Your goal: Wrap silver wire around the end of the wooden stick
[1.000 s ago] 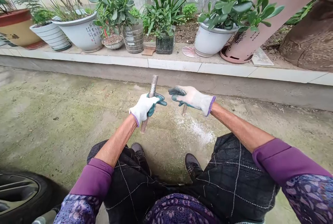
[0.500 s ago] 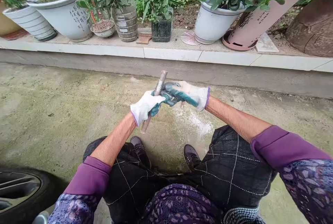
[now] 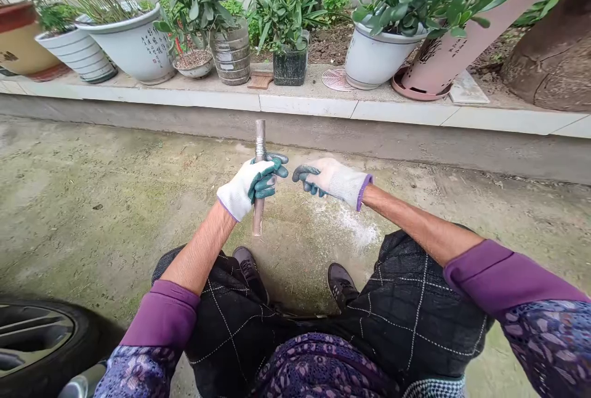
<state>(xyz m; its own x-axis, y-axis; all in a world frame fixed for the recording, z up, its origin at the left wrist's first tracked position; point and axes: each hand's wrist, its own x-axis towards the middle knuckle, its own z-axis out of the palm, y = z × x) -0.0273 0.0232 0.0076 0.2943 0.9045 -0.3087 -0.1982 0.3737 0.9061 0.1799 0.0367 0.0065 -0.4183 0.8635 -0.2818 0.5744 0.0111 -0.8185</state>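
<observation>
Ground (image 3: 138,201): 2 shoes (image 3: 340,282) | left hand (image 3: 256,181): gripping 1 rod (image 3: 260,137) | right hand (image 3: 333,178): curled, contents unclear

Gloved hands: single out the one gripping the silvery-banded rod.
The left hand: it is closed around the rod, whereas the right hand is apart from it.

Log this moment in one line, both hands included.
left hand: around rod; right hand: fingers curled, grasp unclear, apart from rod; ground: white powdery patch
</observation>
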